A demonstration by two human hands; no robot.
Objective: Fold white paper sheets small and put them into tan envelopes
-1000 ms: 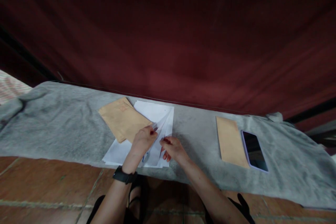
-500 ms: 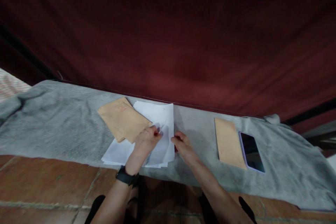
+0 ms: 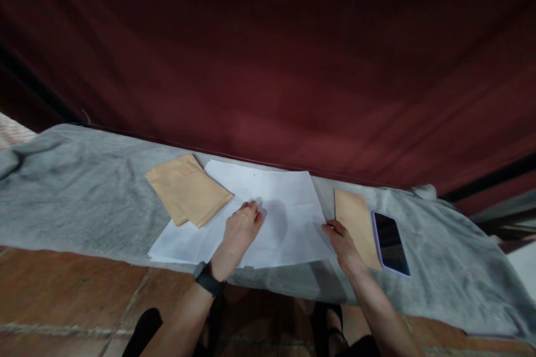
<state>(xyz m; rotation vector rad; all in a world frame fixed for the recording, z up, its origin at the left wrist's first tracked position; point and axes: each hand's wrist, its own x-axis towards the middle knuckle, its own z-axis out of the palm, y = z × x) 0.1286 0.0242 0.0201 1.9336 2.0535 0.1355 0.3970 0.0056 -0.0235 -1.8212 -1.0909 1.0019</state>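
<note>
White sheets of paper (image 3: 288, 228) lie spread on the grey cloth, with faint creases across the top sheet. My right hand (image 3: 343, 242) pinches that sheet at its right edge. Over the middle of the paper, my left hand (image 3: 243, 226) rests with its fingers curled together; what is under or between them is hidden. Brown envelopes (image 3: 188, 187) overlap one another on the left part of the paper, up and left of my left hand. Another brown envelope (image 3: 355, 217) lies just beyond my right hand.
A phone (image 3: 391, 242) in a pale purple case lies right of the single envelope. The grey cloth (image 3: 92, 195) covers a long, narrow surface. Behind it rises a dark red curtain-like sheet (image 3: 268, 78). Brown floor tiles (image 3: 75, 290) show along the near edge.
My right hand has moved right with the paper's edge, so the top sheet now spreads wider and flatter. My left hand stays over the middle of the paper.
</note>
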